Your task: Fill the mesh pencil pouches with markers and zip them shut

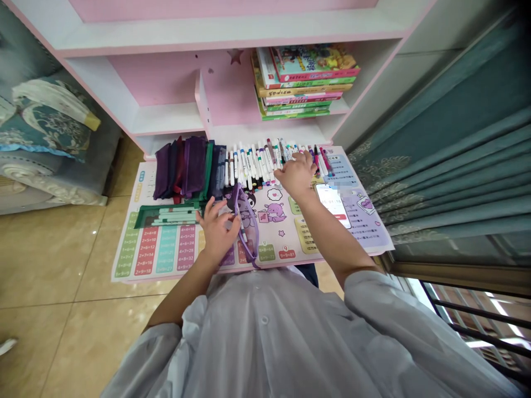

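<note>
Seen from above, over a white-shirted chest. Left hand (218,229) low on the desk, fingers curled around the near edge of a purple see-through pencil case (247,221), gripping it, with the case's mouth gaping. Pencil case lying at the middle of the desk, just right of that hand, with a dark cartoon figure printed on it.

Right hand (297,173) farther back, palm down, fingers bent onto the right end of a long row of markers (255,161); impossible to tell whether pinching one or only touching. Markers laid side by side along the back edge of the desk, caps in many colours.

Just right of the right wrist, a phone (334,204) lying flat, screen lit, digits blurred. Left of the left hand, a green tray (166,216) of pale pens, and behind it a stack of purple pouches (185,166).

Underneath everything, a desk mat (166,251) printed with times tables in coloured columns: "2×4=8", "9×9=81" readable near the front edge.

Above, on a pink and white shelf (174,119), a pile of books (305,77), titles too small to read. Teal curtain (456,160) at right.
</note>
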`<act>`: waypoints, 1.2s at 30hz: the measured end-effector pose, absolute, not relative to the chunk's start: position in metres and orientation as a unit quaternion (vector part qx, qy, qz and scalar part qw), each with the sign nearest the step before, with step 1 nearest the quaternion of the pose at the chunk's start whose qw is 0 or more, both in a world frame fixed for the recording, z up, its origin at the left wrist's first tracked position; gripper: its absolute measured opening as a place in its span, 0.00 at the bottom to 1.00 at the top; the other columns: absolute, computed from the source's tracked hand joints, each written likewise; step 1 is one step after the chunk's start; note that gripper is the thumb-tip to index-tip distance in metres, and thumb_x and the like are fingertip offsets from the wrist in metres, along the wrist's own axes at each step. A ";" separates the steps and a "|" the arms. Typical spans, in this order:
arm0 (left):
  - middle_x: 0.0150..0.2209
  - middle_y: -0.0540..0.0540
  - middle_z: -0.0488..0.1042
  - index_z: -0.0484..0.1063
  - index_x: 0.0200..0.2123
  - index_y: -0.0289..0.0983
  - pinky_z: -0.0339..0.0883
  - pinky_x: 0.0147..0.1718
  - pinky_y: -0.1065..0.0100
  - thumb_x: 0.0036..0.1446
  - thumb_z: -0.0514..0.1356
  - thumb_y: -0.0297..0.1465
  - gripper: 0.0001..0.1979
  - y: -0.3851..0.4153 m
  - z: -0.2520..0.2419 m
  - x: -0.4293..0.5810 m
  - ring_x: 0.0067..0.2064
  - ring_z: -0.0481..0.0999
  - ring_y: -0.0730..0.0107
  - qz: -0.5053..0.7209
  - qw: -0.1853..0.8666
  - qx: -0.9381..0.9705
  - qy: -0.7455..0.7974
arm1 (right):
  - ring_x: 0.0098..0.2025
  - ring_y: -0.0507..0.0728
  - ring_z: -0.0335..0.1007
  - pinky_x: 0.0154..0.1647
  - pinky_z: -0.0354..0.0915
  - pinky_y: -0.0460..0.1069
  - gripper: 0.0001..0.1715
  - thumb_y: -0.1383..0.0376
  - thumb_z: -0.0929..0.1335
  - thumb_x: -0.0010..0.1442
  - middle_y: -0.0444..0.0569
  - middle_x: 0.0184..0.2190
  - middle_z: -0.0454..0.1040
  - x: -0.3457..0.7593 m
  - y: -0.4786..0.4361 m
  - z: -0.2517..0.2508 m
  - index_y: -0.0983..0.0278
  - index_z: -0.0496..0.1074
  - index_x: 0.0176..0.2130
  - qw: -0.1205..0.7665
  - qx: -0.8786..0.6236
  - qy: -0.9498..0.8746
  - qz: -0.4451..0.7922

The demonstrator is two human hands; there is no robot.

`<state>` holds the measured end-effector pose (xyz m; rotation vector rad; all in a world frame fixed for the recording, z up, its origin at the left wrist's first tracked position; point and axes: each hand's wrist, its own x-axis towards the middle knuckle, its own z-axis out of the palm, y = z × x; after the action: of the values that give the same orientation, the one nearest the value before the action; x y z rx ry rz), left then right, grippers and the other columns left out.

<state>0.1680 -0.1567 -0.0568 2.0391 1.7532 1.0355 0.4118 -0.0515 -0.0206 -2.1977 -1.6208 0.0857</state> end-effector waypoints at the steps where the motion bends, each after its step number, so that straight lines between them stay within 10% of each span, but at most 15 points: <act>1: 0.53 0.46 0.78 0.74 0.23 0.40 0.37 0.66 0.30 0.56 0.65 0.36 0.11 -0.157 -0.057 0.168 0.68 0.64 0.43 0.357 0.130 0.701 0.603 | 0.71 0.77 0.50 0.64 0.53 0.76 0.09 0.66 0.67 0.54 0.60 0.64 0.68 0.411 -0.060 -0.018 0.66 0.77 0.29 0.219 -0.785 -0.578 0.031; 13: 0.54 0.45 0.78 0.74 0.23 0.40 0.38 0.67 0.33 0.58 0.64 0.37 0.12 -0.157 -0.056 0.168 0.68 0.63 0.45 0.345 0.123 0.712 0.599 | 0.70 0.75 0.56 0.64 0.59 0.71 0.10 0.66 0.71 0.50 0.54 0.57 0.75 0.360 -0.192 -0.015 0.61 0.70 0.20 0.352 -0.630 -0.688 0.080; 36: 0.55 0.46 0.78 0.74 0.25 0.41 0.38 0.67 0.35 0.59 0.63 0.37 0.11 -0.157 -0.057 0.168 0.68 0.63 0.47 0.343 0.125 0.713 0.599 | 0.71 0.74 0.52 0.67 0.52 0.71 0.12 0.62 0.69 0.57 0.58 0.63 0.71 0.323 -0.197 -0.009 0.61 0.83 0.36 0.097 -0.636 -0.752 0.147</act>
<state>0.1677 -0.1569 -0.0575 2.0769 1.7443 0.9980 0.3233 -0.1968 -0.0095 -1.8822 -2.2250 0.4344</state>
